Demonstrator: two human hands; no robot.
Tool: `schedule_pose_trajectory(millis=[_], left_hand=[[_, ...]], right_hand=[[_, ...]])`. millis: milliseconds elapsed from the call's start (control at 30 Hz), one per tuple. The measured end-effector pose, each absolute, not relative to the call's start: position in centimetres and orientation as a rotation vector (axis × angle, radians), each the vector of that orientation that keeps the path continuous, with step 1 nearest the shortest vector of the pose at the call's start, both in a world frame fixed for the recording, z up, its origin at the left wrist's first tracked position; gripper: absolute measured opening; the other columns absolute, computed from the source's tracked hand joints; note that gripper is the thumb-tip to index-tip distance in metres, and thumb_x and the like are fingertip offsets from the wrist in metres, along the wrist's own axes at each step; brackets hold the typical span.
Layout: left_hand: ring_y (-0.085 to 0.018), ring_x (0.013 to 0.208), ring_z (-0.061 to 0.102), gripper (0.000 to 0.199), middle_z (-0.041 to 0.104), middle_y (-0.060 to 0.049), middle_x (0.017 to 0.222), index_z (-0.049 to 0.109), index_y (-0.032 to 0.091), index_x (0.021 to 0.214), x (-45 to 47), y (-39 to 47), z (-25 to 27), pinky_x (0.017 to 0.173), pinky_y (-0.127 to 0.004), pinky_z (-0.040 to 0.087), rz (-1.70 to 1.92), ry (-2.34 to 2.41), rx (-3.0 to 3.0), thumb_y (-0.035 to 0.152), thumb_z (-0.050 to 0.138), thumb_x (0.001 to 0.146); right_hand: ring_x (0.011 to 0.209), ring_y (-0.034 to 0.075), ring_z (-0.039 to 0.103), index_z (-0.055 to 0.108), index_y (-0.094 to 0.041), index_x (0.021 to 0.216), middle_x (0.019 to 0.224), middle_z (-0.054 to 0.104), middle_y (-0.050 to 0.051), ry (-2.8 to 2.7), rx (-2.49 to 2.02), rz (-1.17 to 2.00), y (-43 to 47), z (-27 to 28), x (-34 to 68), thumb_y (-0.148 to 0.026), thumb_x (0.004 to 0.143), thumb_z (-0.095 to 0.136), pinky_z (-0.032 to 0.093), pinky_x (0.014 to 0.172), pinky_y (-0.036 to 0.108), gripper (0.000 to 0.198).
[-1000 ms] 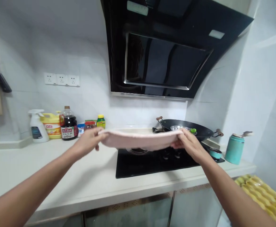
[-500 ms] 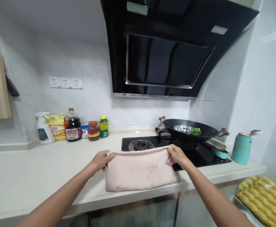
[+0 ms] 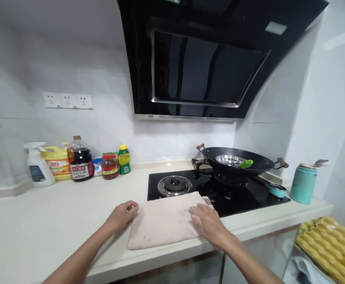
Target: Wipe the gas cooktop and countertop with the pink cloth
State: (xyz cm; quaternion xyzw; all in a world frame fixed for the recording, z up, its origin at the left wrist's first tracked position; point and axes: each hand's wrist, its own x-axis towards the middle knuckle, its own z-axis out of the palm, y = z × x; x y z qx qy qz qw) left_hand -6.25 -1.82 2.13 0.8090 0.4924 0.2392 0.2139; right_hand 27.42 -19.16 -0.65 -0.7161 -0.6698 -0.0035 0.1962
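A pale pink folded cloth point(image 3: 163, 227), with a few dark stains, lies flat on the counter and reaches over the front edge of the black gas stove point(image 3: 196, 185). My left hand point(image 3: 122, 216) is at the cloth's upper left corner, its fingers loosely curved and slightly apart beside the edge. On the cloth's right side rests my right hand point(image 3: 209, 224), palm down with fingers stretched out. A small patterned purple patch point(image 3: 207, 201) shows beyond the cloth's upper right corner.
A black wok point(image 3: 258, 163) holding a metal strainer point(image 3: 230, 160) and a green-handled utensil stands on the right burner. A teal canister point(image 3: 303, 184) is at the right. Several bottles, including soy sauce point(image 3: 82, 163), line the wall. A range hood point(image 3: 202, 71) overhangs the stove.
The cloth, gripped at both upper corners and held raised before, now lies flat. My right hand has let go and spread on top; my left hand has loosened at the corner.
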Motion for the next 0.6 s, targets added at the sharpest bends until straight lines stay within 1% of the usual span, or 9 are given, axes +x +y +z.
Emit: schedule_pose_trajectory(millis=[67, 133, 200, 233, 333, 400, 500, 567, 600], left_hand=[[-0.028, 0.099, 0.069, 0.051, 0.072, -0.009, 0.108, 0.07, 0.02, 0.111, -5.3, -2.2, 1.9, 0.088, -0.035, 0.052, 0.639, 1.349, 2.343, 0.054, 0.049, 0.081], [-0.029, 0.106, 0.067, 0.055, 0.067, -0.01, 0.12, 0.068, 0.02, 0.122, -4.7, -2.9, 1.6, 0.093, -0.037, 0.051, 0.621, 1.362, 2.421, 0.055, 0.05, 0.083], [-0.029, 0.109, 0.066, 0.056, 0.061, -0.01, 0.128, 0.065, 0.023, 0.129, -4.6, -3.7, 1.4, 0.093, -0.037, 0.051, 0.607, 1.373, 2.482, 0.054, 0.05, 0.086], [-0.029, 0.111, 0.065, 0.055, 0.06, -0.01, 0.13, 0.064, 0.023, 0.131, -4.7, -4.1, 1.4, 0.093, -0.037, 0.051, 0.604, 1.378, 2.498, 0.054, 0.05, 0.087], [-0.03, 0.116, 0.062, 0.054, 0.059, -0.01, 0.131, 0.064, 0.023, 0.131, -5.8, -5.1, 1.4, 0.094, -0.038, 0.051, 0.605, 1.394, 2.517, 0.053, 0.05, 0.088], [-0.031, 0.116, 0.062, 0.054, 0.061, -0.011, 0.128, 0.065, 0.024, 0.13, -6.8, -5.4, 1.1, 0.095, -0.04, 0.05, 0.606, 1.429, 2.517, 0.054, 0.049, 0.089], [-0.033, 0.117, 0.061, 0.053, 0.064, -0.011, 0.125, 0.068, 0.024, 0.126, -8.6, -5.8, 0.1, 0.097, -0.045, 0.05, 0.633, 1.468, 2.493, 0.057, 0.049, 0.089], [-0.032, 0.118, 0.061, 0.051, 0.065, -0.011, 0.125, 0.068, 0.024, 0.124, -9.6, -6.1, -0.9, 0.098, -0.045, 0.05, 0.688, 1.45, 2.456, 0.056, 0.051, 0.089], [-0.032, 0.118, 0.061, 0.049, 0.066, -0.01, 0.125, 0.068, 0.025, 0.124, -10.1, -6.3, -1.4, 0.099, -0.045, 0.05, 0.722, 1.425, 2.439, 0.055, 0.052, 0.088]], right_hand=[[0.146, 0.039, 0.034, 0.052, -0.033, 0.146, 0.156, 0.044, 0.012, -1.897, -2.091, -0.029, -19.0, -1.7, 25.9, -0.051, 0.101, 0.037, 0.023, 0.116, 0.06, 0.051], [0.148, 0.041, 0.029, 0.049, -0.035, 0.149, 0.159, 0.041, 0.011, -1.89, -2.115, -0.076, -19.0, -2.7, 25.3, -0.054, 0.1, 0.039, 0.018, 0.118, 0.062, 0.052], [0.149, 0.038, 0.029, 0.048, -0.037, 0.149, 0.16, 0.04, 0.009, -1.914, -2.065, -0.116, -19.1, -3.4, 25.8, -0.054, 0.101, 0.036, 0.018, 0.119, 0.059, 0.052], [0.149, 0.035, 0.03, 0.048, -0.037, 0.148, 0.16, 0.039, 0.008, -1.923, -2.039, -0.123, -19.2, -3.6, 26.3, -0.054, 0.102, 0.034, 0.02, 0.119, 0.056, 0.051], [0.143, 0.033, 0.039, 0.053, -0.032, 0.145, 0.158, 0.041, 0.01, -1.769, -2.122, -0.184, -19.6, -3.2, 29.2, -0.053, 0.102, 0.033, 0.033, 0.113, 0.05, 0.051], [0.131, 0.035, 0.049, 0.056, -0.026, 0.14, 0.148, 0.05, 0.015, -1.542, -2.295, -0.206, -19.7, -2.3, 31.5, -0.052, 0.102, 0.032, 0.041, 0.103, 0.05, 0.052], [0.112, 0.035, 0.061, 0.065, -0.018, 0.123, 0.124, 0.063, 0.019, -1.379, -2.45, -0.11, -19.4, -1.0, 33.6, -0.055, 0.102, 0.025, 0.045, 0.092, 0.048, 0.058], [0.106, 0.034, 0.065, 0.068, -0.016, 0.109, 0.117, 0.065, 0.019, -1.411, -2.448, -0.05, -18.5, -0.6, 33.6, -0.06, 0.101, 0.025, 0.046, 0.089, 0.045, 0.062], [0.105, 0.034, 0.065, 0.068, -0.015, 0.107, 0.115, 0.065, 0.02, -1.432, -2.436, -0.04, -18.0, -0.6, 33.2, -0.062, 0.1, 0.029, 0.046, 0.089, 0.044, 0.061]])
